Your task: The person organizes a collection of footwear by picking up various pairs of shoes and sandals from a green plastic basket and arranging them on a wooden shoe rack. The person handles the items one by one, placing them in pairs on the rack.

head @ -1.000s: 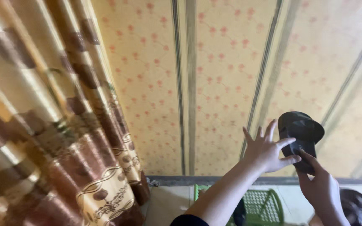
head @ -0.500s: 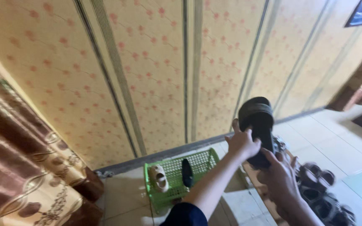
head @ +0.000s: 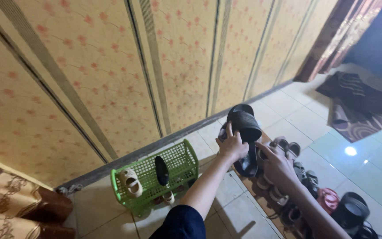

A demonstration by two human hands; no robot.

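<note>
My left hand [head: 231,146] and my right hand [head: 278,166] both grasp one black sandal [head: 244,128]; the left fingers lie on its near side and the right hand holds it from below. The sandal is lifted in the air, above the far end of a low shoe rack [head: 268,203] that stands on the tiled floor [head: 332,146]. On this rack many other shoes [head: 306,181] lie in a row. To the left, near the patterned wall [head: 111,71], stands a green plastic rack [head: 180,159] with a pale shoe [head: 129,181] and a dark sole [head: 161,170] on it. A brown curtain [head: 5,208] hangs at the left edge.
</note>
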